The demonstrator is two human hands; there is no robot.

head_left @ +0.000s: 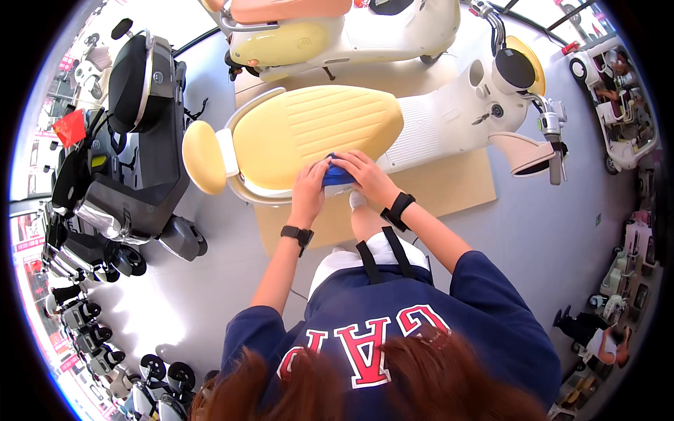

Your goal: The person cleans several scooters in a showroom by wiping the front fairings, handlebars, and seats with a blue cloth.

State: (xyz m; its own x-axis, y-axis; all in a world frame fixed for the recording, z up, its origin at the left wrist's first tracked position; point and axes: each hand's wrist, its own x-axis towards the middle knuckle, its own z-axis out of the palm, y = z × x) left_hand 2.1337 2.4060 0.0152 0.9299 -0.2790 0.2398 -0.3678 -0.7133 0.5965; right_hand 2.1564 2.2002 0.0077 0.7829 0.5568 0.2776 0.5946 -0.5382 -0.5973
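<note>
Both my hands meet at the near edge of the yellow padded seat point(316, 130) of a cream scooter point(449, 116). Between them is a bunched blue cloth point(338, 175). My left hand point(309, 188) curls its fingers onto the cloth's left side. From the right, my right hand point(366, 175) presses its fingers over the cloth's top. Part of the cloth is hidden under the fingers. Left of the seat stands the scooter's round yellow backrest point(204, 157). Dark bands circle both my wrists.
A pale yellow and white scooter point(337, 42) stands beyond this one. Dark scooters point(140, 140) line the left side. The cream scooter rests over a tan floor board point(449, 189). At the far right are more vehicles point(618, 105) and a seated person point(605, 345).
</note>
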